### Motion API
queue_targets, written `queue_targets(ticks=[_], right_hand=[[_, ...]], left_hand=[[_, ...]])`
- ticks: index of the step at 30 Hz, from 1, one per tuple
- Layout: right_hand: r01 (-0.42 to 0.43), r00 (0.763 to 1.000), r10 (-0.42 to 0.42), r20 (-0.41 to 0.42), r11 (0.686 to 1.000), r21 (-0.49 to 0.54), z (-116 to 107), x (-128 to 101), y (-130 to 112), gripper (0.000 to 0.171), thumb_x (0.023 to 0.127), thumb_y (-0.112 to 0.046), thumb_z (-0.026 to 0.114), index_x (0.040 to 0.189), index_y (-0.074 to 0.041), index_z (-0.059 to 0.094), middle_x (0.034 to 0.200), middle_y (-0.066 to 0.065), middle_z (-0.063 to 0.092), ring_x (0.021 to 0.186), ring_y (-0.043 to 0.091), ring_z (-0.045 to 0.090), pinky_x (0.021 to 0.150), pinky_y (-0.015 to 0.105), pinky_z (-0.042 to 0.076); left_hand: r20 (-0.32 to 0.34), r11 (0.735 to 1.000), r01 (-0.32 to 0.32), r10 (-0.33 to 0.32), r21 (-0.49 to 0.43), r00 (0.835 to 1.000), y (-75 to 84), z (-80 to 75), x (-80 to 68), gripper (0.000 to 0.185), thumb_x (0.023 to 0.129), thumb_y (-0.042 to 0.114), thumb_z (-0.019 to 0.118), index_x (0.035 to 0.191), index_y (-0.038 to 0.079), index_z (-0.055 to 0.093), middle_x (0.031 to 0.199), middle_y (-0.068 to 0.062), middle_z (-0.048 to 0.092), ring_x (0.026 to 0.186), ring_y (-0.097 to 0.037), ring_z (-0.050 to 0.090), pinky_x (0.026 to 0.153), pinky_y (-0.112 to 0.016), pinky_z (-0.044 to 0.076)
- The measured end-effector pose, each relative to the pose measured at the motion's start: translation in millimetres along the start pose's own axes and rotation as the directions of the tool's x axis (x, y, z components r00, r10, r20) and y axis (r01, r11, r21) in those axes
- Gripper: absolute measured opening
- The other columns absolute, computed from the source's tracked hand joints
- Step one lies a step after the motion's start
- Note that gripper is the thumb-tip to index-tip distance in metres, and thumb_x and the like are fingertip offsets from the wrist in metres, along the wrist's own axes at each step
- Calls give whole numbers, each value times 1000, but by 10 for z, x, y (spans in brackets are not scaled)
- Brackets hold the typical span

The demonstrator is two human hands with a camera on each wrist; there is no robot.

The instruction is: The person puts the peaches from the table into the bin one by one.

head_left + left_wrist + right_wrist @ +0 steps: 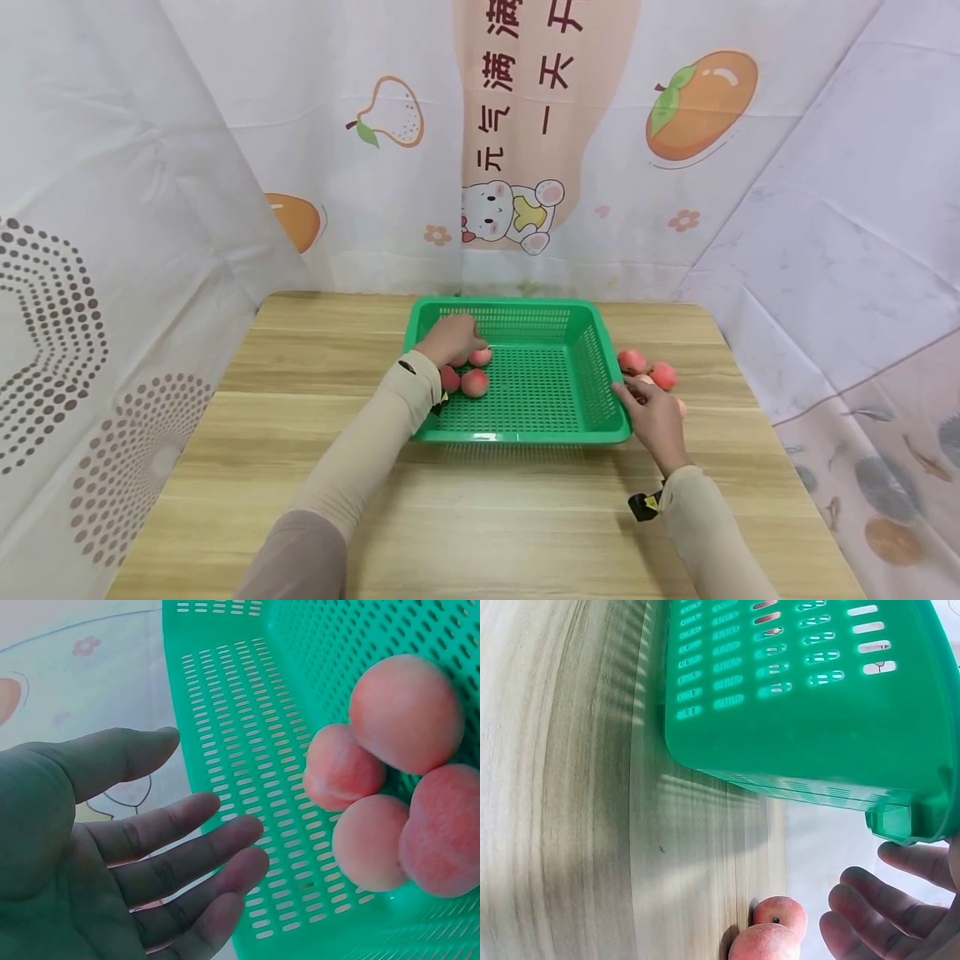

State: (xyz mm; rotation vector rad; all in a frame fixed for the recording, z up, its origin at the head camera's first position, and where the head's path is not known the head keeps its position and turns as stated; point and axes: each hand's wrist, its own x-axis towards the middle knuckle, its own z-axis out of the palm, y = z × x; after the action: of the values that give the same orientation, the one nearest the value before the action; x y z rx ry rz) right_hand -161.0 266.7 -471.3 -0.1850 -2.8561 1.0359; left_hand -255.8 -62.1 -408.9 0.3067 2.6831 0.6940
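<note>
The left hand (450, 337) is positioned inside the green basket (525, 433), at its left side. In the left wrist view, the fingers (187, 859) are seen extended and slightly spread, with the palm bare; nothing is gripped. 4 peaches (375, 840) are counted in that view, clustered against the basket's left wall and touching one another. In the head view only 3 of them are visible, just beside the hand; whether a fingertip touches one cannot be determined.

The basket is seen resting on the wooden table (225, 467), near its far middle part.

The right hand (654, 415) is located at the basket's near right corner. In the right wrist view its fingers (877, 900) are shown loosely extended and slightly apart, close under the basket's rim, with nothing pinched. Contact with the rim cannot be confirmed.

On the table just right of the basket, a group of loose peaches (648, 371) is present. About 4 can be counted in the head view, 1 being largely hidden behind the hand; 2 are visible in the right wrist view.
</note>
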Motion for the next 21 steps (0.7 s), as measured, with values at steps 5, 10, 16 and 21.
queue_targets(ticks=[5,10,16,21], right_hand=[[12,1000,-12,-12,1000,-3,-13,3,0,46,99,-37,56,126,-1,64,102,19,70,88,26,63,67,25,48],[11,1000,-11,-15,1000,-4,-6,0,4,46,99,-37,55,125,0,64,101,19,70,88,26,63,68,27,48],[20,999,-20,-33,1000,1,8,-1,7,44,99,-35,57,123,0,66,99,18,70,86,25,63,66,24,48],[40,998,-40,-53,999,-9,19,-4,3,40,98,-32,59,121,-1,67,97,18,71,84,23,63,65,23,47]], left_hand=[[-35,999,-10,11,36,999,32,-87,-16,50,95,28,62,54,17,36,52,5,24,50,-13,24,50,-27,25],[-75,998,-21,25,54,997,21,-161,-28,53,94,31,63,52,17,33,51,6,19,48,-11,17,48,-26,21],[-116,998,-15,22,61,993,-42,-248,-44,52,95,33,63,55,17,32,51,6,19,47,-9,16,47,-24,20],[-132,999,-3,10,50,991,-90,-312,-90,46,95,34,60,60,16,37,55,5,23,51,-11,19,50,-26,21]])
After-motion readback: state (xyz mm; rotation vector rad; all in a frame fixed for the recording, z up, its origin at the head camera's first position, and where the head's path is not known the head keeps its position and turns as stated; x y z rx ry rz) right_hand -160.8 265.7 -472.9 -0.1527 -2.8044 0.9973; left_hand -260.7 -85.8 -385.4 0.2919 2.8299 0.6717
